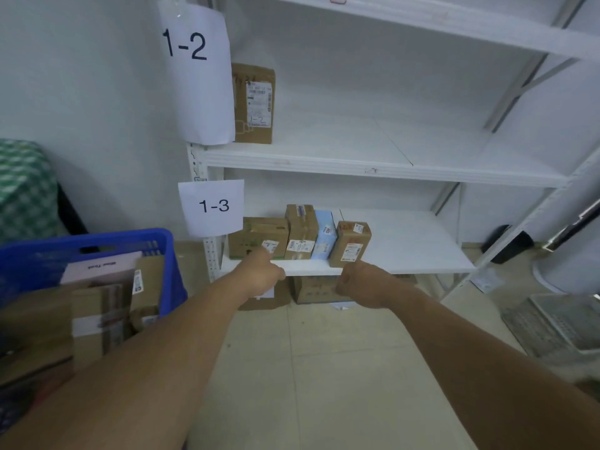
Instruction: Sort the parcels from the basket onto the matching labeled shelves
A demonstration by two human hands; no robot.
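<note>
Four parcels [300, 232] in a row on shelf 1-3 [409, 241], my left hand [259, 275] with fingers [267, 254] straight against the leftmost parcel [251, 233], my right hand [363, 284] near the rightmost parcel [352, 243], grip indiscernible, blue basket [87, 241] near left.

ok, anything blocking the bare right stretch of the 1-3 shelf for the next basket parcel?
Nothing visible. The four parcels fill only the left of the 1-3 shelf; its right part is bare. The left hand and right hand sit at its front edge by that row, not before the bare part.
</note>
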